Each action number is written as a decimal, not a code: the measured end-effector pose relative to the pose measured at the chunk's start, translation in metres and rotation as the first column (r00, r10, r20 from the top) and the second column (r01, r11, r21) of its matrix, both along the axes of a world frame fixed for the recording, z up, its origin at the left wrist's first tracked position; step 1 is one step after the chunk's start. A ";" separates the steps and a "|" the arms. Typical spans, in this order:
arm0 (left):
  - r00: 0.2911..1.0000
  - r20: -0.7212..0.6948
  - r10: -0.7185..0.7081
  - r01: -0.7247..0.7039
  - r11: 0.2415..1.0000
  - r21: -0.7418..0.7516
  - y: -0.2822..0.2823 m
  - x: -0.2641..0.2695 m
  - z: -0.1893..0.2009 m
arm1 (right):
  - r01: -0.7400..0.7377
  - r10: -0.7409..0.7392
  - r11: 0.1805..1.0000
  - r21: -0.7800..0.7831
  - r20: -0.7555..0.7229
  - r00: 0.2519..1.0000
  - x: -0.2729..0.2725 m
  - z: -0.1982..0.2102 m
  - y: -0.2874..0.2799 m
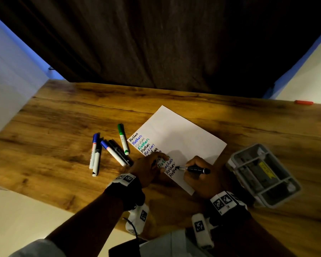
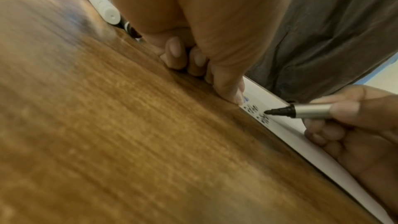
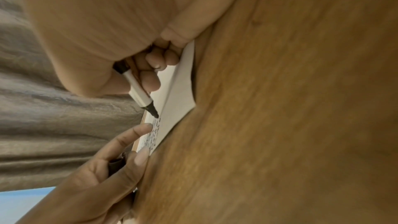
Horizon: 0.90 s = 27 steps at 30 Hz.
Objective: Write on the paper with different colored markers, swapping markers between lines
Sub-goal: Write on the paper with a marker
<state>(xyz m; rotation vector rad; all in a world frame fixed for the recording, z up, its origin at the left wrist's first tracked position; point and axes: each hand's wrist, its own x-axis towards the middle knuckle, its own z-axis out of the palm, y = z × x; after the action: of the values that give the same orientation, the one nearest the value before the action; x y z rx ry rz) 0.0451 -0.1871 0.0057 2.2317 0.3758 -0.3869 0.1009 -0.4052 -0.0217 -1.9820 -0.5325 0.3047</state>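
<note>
A white paper lies slanted on the wooden table, with lines of writing in black, blue and green down its left edge. My right hand grips a black marker, uncapped, its tip touching the paper at the lowest black line. My left hand rests on the paper's left edge over the writing, index finger straight on the sheet. A dark cap-like piece sits pinched between its thumb and curled fingers. Left of the paper lie several capped markers: green, two blue, two black.
A grey compartment box stands open at the right, close to my right wrist. A small red object lies at the table's far right edge. A dark curtain hangs behind the table. The near table edge runs under my forearms.
</note>
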 end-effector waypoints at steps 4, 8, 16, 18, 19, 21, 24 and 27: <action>1.000 -0.002 -0.013 0.013 1.000 0.016 0.000 0.000 0.000 | 0.003 -0.003 1.000 0.008 0.001 1.000 0.000 0.001 -0.001; 1.000 -0.007 -0.021 0.021 1.000 0.024 0.003 0.000 -0.002 | 0.011 -0.011 1.000 0.017 -0.021 1.000 0.000 -0.004 -0.002; 1.000 0.000 -0.013 0.013 1.000 0.017 0.002 0.000 -0.004 | 0.099 -0.070 0.968 0.232 -0.130 0.989 0.005 -0.006 -0.002; 1.000 0.001 -0.016 0.016 1.000 0.013 0.002 0.000 -0.005 | 0.103 -0.056 0.954 0.282 -0.169 0.984 0.005 -0.007 -0.001; 1.000 0.012 -0.020 0.020 1.000 0.013 0.002 0.000 -0.004 | 0.105 -0.052 0.949 0.299 -0.178 0.983 0.005 -0.006 0.001; 0.999 0.015 -0.028 0.028 1.000 0.015 0.002 -0.001 -0.003 | 0.115 -0.054 0.944 0.308 -0.201 0.978 0.005 -0.004 0.002; 0.999 0.011 -0.042 0.041 0.998 0.045 0.001 -0.004 -0.002 | 0.090 -0.037 0.960 0.264 -0.198 0.980 0.007 0.000 0.002; 0.999 0.038 -0.019 0.016 0.998 0.067 0.002 -0.004 0.002 | 0.030 0.003 0.980 0.197 -0.165 0.986 0.011 0.021 0.006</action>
<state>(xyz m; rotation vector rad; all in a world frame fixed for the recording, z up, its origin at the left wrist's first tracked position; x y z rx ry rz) 0.0410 -0.1847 0.0078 2.3052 0.3536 -0.3440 0.1123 -0.3992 -0.0002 -1.7484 -0.4257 0.3880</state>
